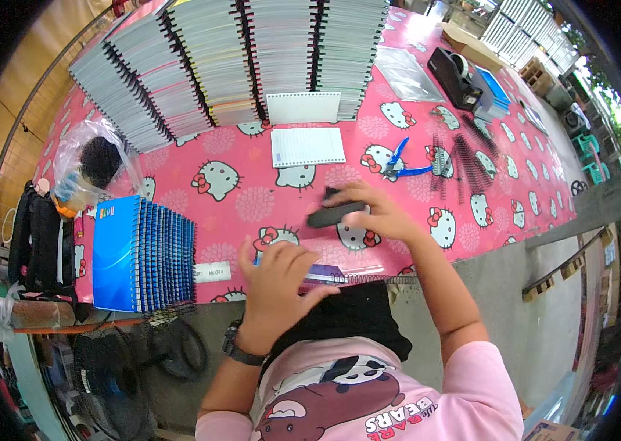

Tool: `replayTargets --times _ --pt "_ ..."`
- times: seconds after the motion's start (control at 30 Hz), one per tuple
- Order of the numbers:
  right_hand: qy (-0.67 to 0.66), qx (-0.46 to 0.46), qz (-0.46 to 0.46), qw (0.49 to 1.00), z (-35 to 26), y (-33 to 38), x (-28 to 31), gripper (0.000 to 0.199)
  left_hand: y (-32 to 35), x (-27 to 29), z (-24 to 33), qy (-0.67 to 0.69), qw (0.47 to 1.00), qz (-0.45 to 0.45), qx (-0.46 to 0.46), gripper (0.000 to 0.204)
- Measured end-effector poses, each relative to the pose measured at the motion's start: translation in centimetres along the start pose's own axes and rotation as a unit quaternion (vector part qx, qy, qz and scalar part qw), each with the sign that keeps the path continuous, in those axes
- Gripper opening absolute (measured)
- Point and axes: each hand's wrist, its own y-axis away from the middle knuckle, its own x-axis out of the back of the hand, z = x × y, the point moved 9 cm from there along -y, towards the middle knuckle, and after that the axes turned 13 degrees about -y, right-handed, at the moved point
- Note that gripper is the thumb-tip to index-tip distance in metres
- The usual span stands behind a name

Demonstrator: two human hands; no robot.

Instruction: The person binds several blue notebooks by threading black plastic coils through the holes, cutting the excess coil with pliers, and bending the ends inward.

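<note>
My right hand point(373, 209) grips a dark, oblong, block-like object point(334, 214) just above the table; blur hides its exact kind. Fingers spread, my left hand point(281, 275) rests over a thin purple-blue item point(325, 273) at the table's near edge, perhaps a notebook, mostly covered by that hand. From its right end a thin spiral coil point(380, 279) stretches along the edge. Farther off, a ruled spiral-bound pad point(307, 147) lies flat, with a blank white pad point(303, 108) leaning behind it. Blue-handled pliers point(400, 163) lie beyond my right hand.
Tall stacks of spiral-bound paper point(222, 66) fill the far left. A row of blue spiral notebooks point(141, 253) stands at the near left beside a plastic bag point(97, 158). Loose black coils point(465, 162) and a tape dispenser point(454, 77) are on the right.
</note>
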Motion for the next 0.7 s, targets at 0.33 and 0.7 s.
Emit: replayTargets --times 0.33,0.7 --pt "-0.181 0.055 -0.049 0.981 -2.0 4.9 -2.7 0.049 1.2 -0.2 -1.9 -0.003 1.0 0.023 0.005 0.034" --pt "-0.009 0.013 -0.059 0.998 -2.4 2.4 -3.5 0.052 1.1 -0.8 -2.8 0.03 0.999 0.012 0.04 0.071"
